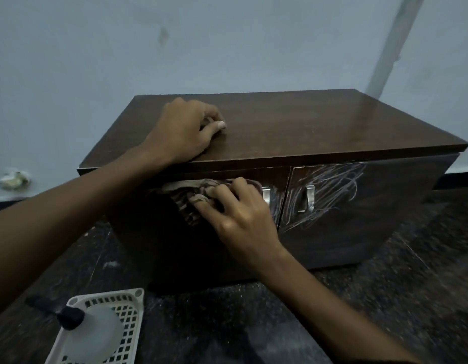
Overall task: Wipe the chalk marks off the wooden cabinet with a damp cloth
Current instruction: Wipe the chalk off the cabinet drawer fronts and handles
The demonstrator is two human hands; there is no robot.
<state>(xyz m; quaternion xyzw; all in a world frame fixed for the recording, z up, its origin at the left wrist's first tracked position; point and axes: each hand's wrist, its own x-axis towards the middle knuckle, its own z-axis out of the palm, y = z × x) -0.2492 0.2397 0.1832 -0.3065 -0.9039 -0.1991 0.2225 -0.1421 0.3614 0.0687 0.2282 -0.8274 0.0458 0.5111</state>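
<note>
Dark wood: the cabinet (293, 122) sits low on the speckled floor against a pale wall, two doors facing me, a metal handle near the inner edge of each.
Cloth: a brownish, crumpled rag (190, 195) is bunched under my right hand (240, 216), pressed flat against the upper part of the left door (154, 232).
Right fingers: my fingertips (201, 199) are curled over the rag and pinning it to the wood; the rag spills out past them to the left and below.
Left hand: my left hand (180, 130) rests knuckles-up on the cabinet top, fingers curled under and thumb out, holding nothing, bracing from above I think.
Chalk: the pale scribbles (330, 190) lie to the right of my right fingers, thickest on the right door (372, 206) around its handle (307, 198), with a few strokes crossing the gap onto the strip beside the left door handle (266, 197).
Direction: the marks begin just beyond my knuckles, past the near handle, and sweep in long loops running up and to the right.
Nearer hand: my right one, already carrying the rag, is much nearer the chalk.
Judgement: the wood under and left of the rag looks free of chalk, so the work left seems to lie rightward, over both handles.
Behind my wrists: a white basket (122, 311) with a spray bottle (91, 334) sits on the floor, near my left forearm.
</note>
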